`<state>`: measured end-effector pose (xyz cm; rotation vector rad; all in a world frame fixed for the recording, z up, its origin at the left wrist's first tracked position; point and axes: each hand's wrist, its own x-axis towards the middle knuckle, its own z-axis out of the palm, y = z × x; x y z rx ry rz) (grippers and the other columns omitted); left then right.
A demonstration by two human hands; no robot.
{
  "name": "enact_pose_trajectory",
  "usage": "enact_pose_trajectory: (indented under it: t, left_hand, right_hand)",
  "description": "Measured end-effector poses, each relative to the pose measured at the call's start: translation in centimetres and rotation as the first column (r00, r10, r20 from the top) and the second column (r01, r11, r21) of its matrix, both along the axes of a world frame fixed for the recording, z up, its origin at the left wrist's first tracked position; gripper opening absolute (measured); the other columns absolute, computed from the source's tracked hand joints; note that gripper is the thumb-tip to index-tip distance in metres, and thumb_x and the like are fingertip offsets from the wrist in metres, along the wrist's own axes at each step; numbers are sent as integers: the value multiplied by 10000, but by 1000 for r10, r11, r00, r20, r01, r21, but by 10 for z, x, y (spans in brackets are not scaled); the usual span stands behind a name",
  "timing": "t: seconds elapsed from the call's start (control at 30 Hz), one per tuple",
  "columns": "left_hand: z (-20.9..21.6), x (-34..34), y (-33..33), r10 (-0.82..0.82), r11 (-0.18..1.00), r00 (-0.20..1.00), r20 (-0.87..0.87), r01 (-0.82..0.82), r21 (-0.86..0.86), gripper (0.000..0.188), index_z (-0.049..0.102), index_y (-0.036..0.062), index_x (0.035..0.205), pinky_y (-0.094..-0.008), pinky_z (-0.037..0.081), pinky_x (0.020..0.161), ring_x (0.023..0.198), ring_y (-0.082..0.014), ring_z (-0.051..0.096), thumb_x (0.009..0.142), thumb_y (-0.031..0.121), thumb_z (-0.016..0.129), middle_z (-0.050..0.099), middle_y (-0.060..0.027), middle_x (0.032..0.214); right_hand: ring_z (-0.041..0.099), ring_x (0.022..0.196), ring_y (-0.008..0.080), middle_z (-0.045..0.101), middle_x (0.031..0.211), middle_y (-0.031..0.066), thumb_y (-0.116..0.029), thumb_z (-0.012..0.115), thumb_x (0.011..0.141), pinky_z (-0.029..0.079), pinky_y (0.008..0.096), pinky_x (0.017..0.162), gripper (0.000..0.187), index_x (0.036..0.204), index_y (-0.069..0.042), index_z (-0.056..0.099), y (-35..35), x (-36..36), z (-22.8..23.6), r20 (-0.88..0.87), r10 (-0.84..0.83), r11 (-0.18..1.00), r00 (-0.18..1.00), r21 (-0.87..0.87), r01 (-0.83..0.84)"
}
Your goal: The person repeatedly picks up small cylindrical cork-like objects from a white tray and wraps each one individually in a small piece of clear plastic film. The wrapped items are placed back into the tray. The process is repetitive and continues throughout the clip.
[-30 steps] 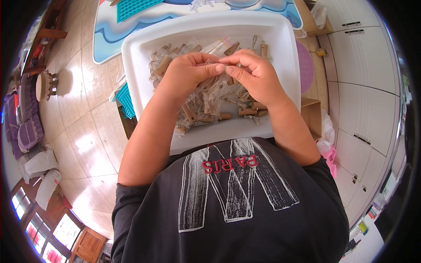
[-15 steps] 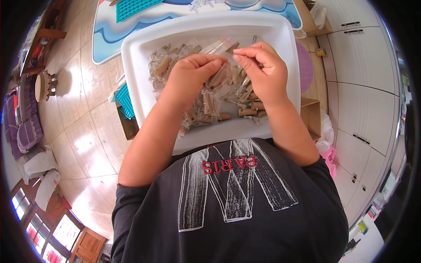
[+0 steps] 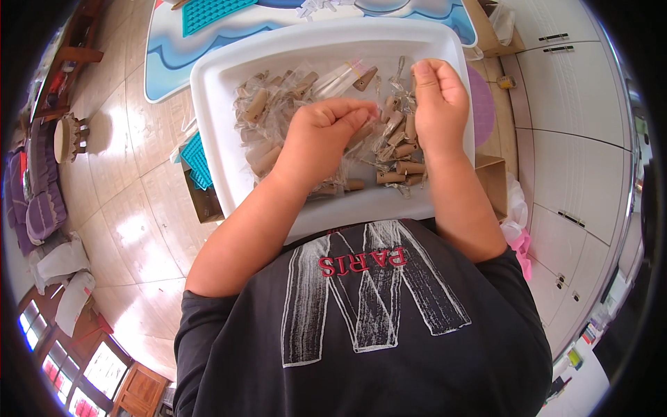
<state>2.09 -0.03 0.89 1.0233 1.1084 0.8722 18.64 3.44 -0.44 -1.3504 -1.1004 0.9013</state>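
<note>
A white plastic tub in front of me holds many small brown cylinders, some in clear bags and some loose with cords. Over its middle, my left hand pinches what looks like a small clear plastic bag; a brown piece shows below the fingertips. My right hand is closed, thumb against fingers, above the tub's right side. What it grips, if anything, is hidden. Loose corded cylinders lie below and left of it. Bagged cylinders are heaped on the left.
Flat clear bags lie at the tub's far side. Beyond it is a blue-and-white patterned table with a teal tray. Cardboard boxes stand beside the tub. White cabinets line the right; a stool stands left.
My right hand has drawn away to the right and slightly up from the left hand. My left hand has shifted right and nearer to me, still pinching.
</note>
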Motion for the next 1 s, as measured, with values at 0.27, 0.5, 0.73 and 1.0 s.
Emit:
enact_pose_trajectory:
  t: [0.27,0.5,0.73,1.0]
  left_hand:
    - [1,0,2,73,997,996,55,-74,2,203,620,-33,1028,-201,458,763,847,-78,566,885,93,552,640,-46,923]
    - [-2,4,1,59,996,998,-12,-58,73,191,627,-29,1010,-194,453,740,822,-74,572,882,91,551,653,-55,913]
    - [2,-8,6,186,981,982,33,-188,41,175,609,-27,1005,-186,456,743,817,-68,575,887,81,538,655,-73,937]
    - [-2,-16,10,226,974,974,33,-226,-14,138,572,-18,991,-207,464,723,800,-90,583,887,60,525,650,-87,943]
  right_hand:
    - [511,571,134,567,729,47,-73,690,742,412,231,507,77,767,-28,633,-12,-20,3,463,151,893,873,315,-322]
    - [487,549,114,578,747,57,-85,621,811,396,218,510,94,757,-10,606,-7,-13,-7,237,128,930,963,309,-199]
    - [345,501,33,531,685,-4,-157,530,897,255,167,437,121,923,-43,561,7,14,4,-540,84,981,837,-104,-165]
    - [323,506,-8,464,630,-91,-178,599,863,231,152,445,170,939,-26,602,-10,-9,11,-339,335,845,879,-306,-439]
